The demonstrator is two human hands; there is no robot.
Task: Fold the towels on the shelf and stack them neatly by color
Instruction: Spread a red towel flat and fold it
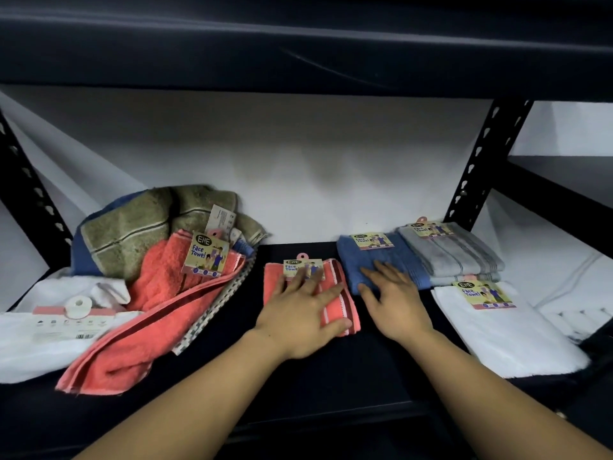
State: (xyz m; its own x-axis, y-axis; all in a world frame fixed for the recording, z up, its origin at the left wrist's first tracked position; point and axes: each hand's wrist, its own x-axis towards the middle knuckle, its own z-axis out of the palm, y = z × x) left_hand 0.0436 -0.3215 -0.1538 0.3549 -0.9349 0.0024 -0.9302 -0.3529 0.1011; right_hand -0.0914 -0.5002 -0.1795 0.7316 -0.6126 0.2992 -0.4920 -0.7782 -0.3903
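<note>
Left hand (303,313) flat, fingers spread and nearly straight, pressing down on the folded coral towel (335,293) in the middle of the dark shelf (212,370); nothing pinched, only palm and pads resting on cloth and partly covering its card tag (300,267). Right hand (393,300) just beside it, fingers likewise spread and relaxed, tips lying on the near edge of the folded blue towel (374,260); no curl around anything. Beyond that hand's little-finger side, a folded grey towel (447,250), and nearer, a white towel (504,336) laid flat with its own tag. Well off to the outer side of the left hand, an unsorted heap: a loose coral towel (132,336) trailing toward the shelf's front edge, an olive striped towel (132,234) above it, white cloth (30,343) further out. Judged as terry face cloths: light, limp, non-slippery, nothing fragile except the card tags, which probably crease if pressed hard. Likely to sag and unfold if lifted from one point, so best taken at two corners of one edge, or, once folded, slid flat under an open palm or pinched along the thick folded edge. For the loose coral one, probably the striped hem nearest the left hand as the first hold, clear of the tag.
</note>
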